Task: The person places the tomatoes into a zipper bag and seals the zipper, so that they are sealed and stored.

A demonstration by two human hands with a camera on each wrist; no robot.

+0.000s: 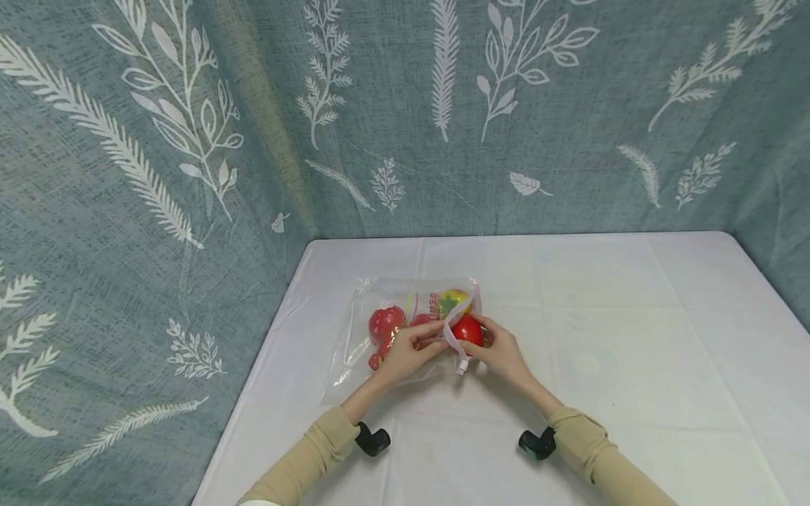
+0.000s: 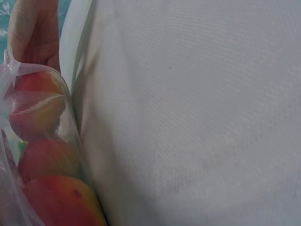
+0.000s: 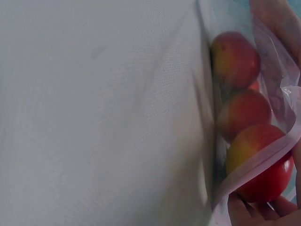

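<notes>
A clear zip bag (image 1: 346, 351) with a pale pink slider edge lies on the table, its mouth towards the right. Inside it are several red fruits (image 1: 386, 323) and a yellow one (image 1: 452, 301) near a green leafy shape. My left hand (image 1: 403, 357) pinches the bag's edge at the mouth. A shiny, round red fruit (image 1: 467, 329) sits in the opening, gripped by my right hand (image 1: 508, 353) between thumb and fingers. In the right wrist view the pink edge crosses this red-and-yellow fruit (image 3: 275, 176), with fingers (image 3: 251, 214) beneath it. The left wrist view shows bagged fruits (image 2: 61, 202) in a row.
The white-covered table (image 1: 633, 337) extends around the bag. Behind and to the left hangs a blue-green curtain (image 1: 405, 183) with white leaf prints. Black wrist cameras (image 1: 373, 440) sit at both sleeve cuffs.
</notes>
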